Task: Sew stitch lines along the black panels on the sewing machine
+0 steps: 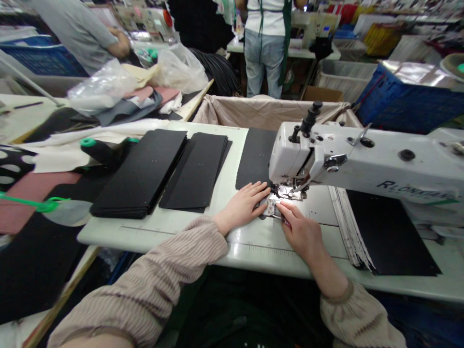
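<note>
Ribbed beige sleeves (145, 275) end at the left hand (241, 207), grip open, and the right hand (299, 232), grip pinching a small shiny patterned strip (270, 208).

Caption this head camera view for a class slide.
Left hand and right hand rest on a patterned piece at a white sewing machine, beside black panels.

Bright indoor light, soft shadows, tabletop (250, 239) glare, warped edges
</note>
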The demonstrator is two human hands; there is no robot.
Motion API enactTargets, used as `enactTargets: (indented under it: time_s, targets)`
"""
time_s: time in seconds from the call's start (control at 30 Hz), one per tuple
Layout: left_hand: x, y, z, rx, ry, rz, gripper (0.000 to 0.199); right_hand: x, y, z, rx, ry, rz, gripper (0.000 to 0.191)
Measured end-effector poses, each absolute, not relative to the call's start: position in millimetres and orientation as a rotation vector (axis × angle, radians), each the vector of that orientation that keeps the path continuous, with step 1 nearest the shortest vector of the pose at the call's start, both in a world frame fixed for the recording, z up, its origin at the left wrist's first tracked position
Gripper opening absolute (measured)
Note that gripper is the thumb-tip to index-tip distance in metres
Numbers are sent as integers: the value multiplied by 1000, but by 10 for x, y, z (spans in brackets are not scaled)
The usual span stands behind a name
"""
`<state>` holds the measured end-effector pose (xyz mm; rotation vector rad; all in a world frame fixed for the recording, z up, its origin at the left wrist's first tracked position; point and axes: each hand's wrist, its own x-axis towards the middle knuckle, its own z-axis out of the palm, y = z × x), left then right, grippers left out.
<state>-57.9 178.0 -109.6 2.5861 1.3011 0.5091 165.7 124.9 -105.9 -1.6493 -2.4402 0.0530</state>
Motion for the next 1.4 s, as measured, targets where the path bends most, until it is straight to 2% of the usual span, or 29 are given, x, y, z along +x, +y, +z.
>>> enactTargets:
  time_s: [0.37,0.8,1.03,1.13,1.27,1.4]
  targets:
    - [-576,1789,-1077,2567,1305,481,52,1660,1246,-1070,-1651,-2435,56,48]
    - [-563,1794,-1080,2523,1287,594,43,1648,1246,-1059,-1663,-2396,123,47]
    - [-549,1851,-1074,2471,1370,647,55,1642,1211,-1001,-1653,-2359,141,45]
    - [-502,1846,-987,2418,1539,661,57,1642,1201,-957,-1618,-2265,258,43]
    - [-480,1547,-895,2363,1919,667,58,1680,1099,-843,-1519,-2118,422,35]
    - [-702,778,-956,2442,1931,592,61,1892,684,-797,-1469,-1996,494,36]
